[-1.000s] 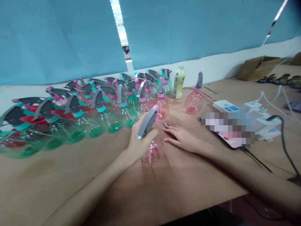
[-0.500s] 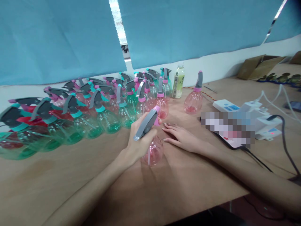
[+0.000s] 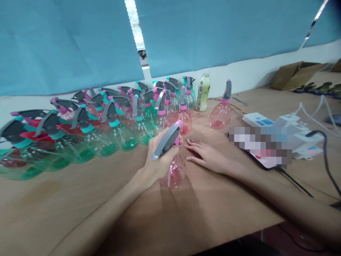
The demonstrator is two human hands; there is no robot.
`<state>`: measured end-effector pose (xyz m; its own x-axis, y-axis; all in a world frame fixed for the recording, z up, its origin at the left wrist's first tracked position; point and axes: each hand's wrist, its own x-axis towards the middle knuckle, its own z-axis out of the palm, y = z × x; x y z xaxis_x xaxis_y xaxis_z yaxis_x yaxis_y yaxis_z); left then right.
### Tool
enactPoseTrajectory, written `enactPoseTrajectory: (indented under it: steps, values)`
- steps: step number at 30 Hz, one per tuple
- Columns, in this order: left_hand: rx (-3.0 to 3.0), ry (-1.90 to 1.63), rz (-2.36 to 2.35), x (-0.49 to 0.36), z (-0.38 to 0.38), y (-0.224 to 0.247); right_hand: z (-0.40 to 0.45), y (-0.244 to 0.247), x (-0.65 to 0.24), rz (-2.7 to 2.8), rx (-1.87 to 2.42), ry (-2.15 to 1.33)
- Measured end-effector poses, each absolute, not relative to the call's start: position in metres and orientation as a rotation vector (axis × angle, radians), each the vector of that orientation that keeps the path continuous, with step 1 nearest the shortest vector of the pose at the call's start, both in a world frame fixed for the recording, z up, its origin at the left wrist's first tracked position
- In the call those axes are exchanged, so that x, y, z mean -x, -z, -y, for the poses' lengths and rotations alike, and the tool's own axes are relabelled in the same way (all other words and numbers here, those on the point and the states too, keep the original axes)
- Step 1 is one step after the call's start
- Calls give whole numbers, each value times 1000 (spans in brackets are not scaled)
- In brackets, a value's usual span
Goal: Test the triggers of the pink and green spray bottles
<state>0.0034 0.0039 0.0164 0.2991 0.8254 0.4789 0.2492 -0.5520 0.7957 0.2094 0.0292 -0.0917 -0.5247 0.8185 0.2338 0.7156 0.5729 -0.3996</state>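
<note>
Holding the pink sprayer: I see a clear pink, round-bellied plastic spray bottle (image 3: pixel 176 174) in the left hand (image 3: pixel 159 165), near the middle of my view, its grey-and-pink head leaning slightly right.
Spray head: a long, smooth grey lever (image 3: pixel 165 143) slopes back toward the camera; the small pink nozzle (image 3: pixel 179 123) faces away from me.
Belly: glossy and see-through, deeper pink low down, with a thin pale tube (image 3: pixel 169 177) showing inside.
Left fingers: clamped around the bottle's neck.
Right hand: the right hand (image 3: pixel 206 156) lies palm down on the brown tabletop (image 3: pixel 122 202), just beside the bottle, thumb apart from the other fingers.
Hidden by the grip: the neck and most of the left fingers; I cannot tell whether the base touches the tabletop.
Sprayer crowd: clear green plastic spray bottles with teal collars (image 3: pixel 125 137) line the front left, pink ones among those behind; they overlap too much for me to count, and the leftmost is cut off.
Lone sprayer: another clear pink spray bottle (image 3: pixel 220 115) stands apart, toward the back right.
Phone: pixel blocks cover most of the flat, black-edged phone (image 3: pixel 266 163).
Far right: dark small objects (image 3: pixel 311 88) beside the brown cardboard box (image 3: pixel 286 78) are hard to make out.
</note>
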Motion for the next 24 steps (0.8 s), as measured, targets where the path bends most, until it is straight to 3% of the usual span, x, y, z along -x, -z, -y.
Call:
enactPoseTrajectory:
  steps: [24]
  values:
    - [-1923,-1298,-1128,-7,-4,-2,-29,93,-210,2403,1239,-345]
